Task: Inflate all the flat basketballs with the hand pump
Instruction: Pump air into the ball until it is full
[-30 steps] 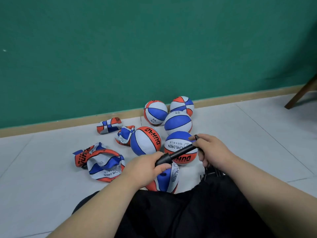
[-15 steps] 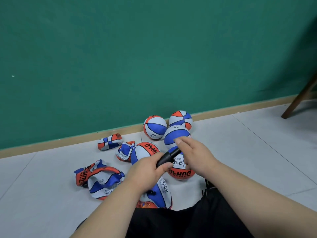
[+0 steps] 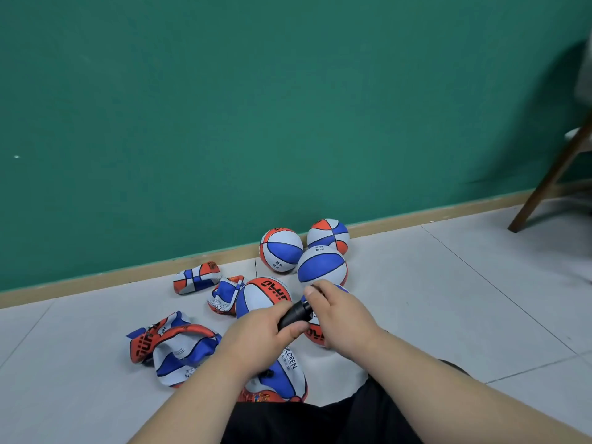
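Note:
My left hand (image 3: 261,336) grips the barrel of a black hand pump (image 3: 293,315). My right hand (image 3: 339,318) holds the pump's handle end, pushed in close against the barrel. Below my left hand lies a limp red, white and blue basketball (image 3: 282,379) against my lap; how the pump joins it is hidden. Several round inflated balls sit beyond my hands, one of them (image 3: 262,298) just behind my left hand and another (image 3: 322,270) above my right. Flat balls lie to the left: a crumpled heap (image 3: 173,347), a folded one (image 3: 226,294) and another (image 3: 195,278) by the skirting.
A green wall (image 3: 256,107) with a wooden skirting board (image 3: 416,216) runs behind the balls. A dark wooden chair leg (image 3: 551,177) slants down at the right. Pale floor tiles (image 3: 464,299) stretch to the right of the balls. My black trousers (image 3: 320,421) fill the bottom.
My right hand has pushed the pump handle in toward my left hand, shortening the pump. The view has tilted upward, so balls and hands sit lower in the frame.

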